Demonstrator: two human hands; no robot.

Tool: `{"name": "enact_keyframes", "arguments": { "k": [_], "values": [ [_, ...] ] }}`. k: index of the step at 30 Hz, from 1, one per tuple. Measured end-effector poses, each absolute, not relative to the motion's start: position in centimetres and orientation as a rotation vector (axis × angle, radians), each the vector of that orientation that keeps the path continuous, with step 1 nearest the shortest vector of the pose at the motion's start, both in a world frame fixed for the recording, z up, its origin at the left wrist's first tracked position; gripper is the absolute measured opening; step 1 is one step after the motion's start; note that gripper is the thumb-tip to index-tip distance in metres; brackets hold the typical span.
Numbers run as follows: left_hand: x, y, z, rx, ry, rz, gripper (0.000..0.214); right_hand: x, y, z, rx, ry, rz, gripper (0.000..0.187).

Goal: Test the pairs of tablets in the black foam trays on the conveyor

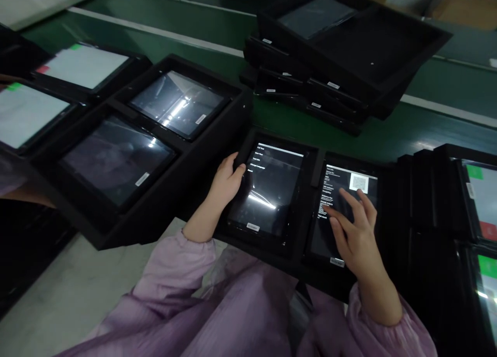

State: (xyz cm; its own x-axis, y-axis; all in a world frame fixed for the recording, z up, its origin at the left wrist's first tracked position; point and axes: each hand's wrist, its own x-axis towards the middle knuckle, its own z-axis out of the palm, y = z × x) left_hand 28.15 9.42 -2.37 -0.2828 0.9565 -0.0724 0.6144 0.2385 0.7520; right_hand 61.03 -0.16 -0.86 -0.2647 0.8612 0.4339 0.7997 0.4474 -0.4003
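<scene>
A black tray (306, 207) with two tablets side by side rests in front of me, close to my lap. My left hand (229, 178) grips its left edge, thumb on top beside the left tablet (267, 196), whose lit screen lists a short menu. Over the right tablet (324, 240), my right hand (355, 230) has its fingers spread, fingertips at or just above the glass; contact is hard to tell. That screen carries lines of white text and a QR code (359, 182), partly next to the fingertips. Each tablet bears a small white label near its lower edge.
On the left stands another black tray (209, 163) holding two dark-screened tablets, with white-screened tablets (83, 64) beyond it. Stacked trays (396, 46) sit at the back on the green conveyor belt (202, 64). More tablets (481, 196) are at right. Another person's arm (31, 194) shows at far left.
</scene>
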Motion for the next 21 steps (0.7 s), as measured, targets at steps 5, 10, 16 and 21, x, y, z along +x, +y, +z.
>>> {"name": "enact_keyframes", "arguments": {
  "k": [5,10,16,21],
  "values": [
    [27.7,10.3,-2.3,1.411,1.977,0.844,0.056,61.2,-0.1,-1.0,-1.380,-2.081,0.141,0.031],
    [28.0,11.9,-1.4,1.278,1.907,0.762,0.058,61.3,0.0,-1.0,-1.396,-2.032,0.164,0.032],
    [28.0,13.8,-1.2,1.236,1.929,0.705,0.054,61.3,0.1,-0.9,-1.393,-1.987,0.172,0.031],
    [28.2,14.7,-1.2,1.223,1.955,0.705,0.053,61.4,0.0,-0.8,-1.393,-1.950,0.169,0.032]
  ]
}}
